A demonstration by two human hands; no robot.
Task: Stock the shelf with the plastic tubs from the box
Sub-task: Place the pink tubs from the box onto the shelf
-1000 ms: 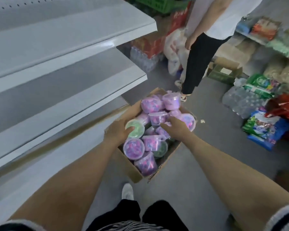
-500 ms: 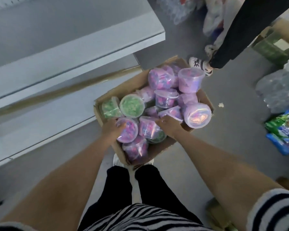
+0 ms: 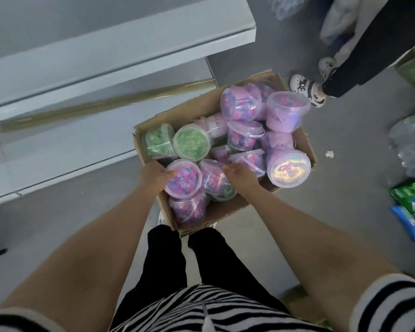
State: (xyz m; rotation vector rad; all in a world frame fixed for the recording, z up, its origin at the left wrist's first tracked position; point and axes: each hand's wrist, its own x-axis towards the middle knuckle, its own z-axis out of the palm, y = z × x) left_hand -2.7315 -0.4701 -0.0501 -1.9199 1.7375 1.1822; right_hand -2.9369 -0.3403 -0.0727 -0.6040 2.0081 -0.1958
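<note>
An open cardboard box [image 3: 225, 212] sits on the floor in front of my feet, filled with several clear plastic tubs of purple and pink pieces and two green-filled tubs [image 3: 192, 143]. My left hand [image 3: 153, 176] grips the rim of a purple tub [image 3: 185, 180] at the box's near left corner. To its right, my right hand [image 3: 240, 176] curls its fingers over a neighbouring purple tub [image 3: 212, 179]. The white shelf [image 3: 110, 51] stands to the left of the box, with a lower shelf board [image 3: 58, 149] beneath it; both boards are bare.
Another person's leg and white shoe [image 3: 308, 88] stand just beyond the box's far right corner. Shrink-wrapped water bottles [image 3: 410, 144] and snack bags [image 3: 412, 207] lie on the floor at right. A gold strip [image 3: 106, 106] runs along the shelf edge.
The box has come down from waist height to the floor and the view has tilted down. My left hand moved from the green tub to a purple tub at the near corner.
</note>
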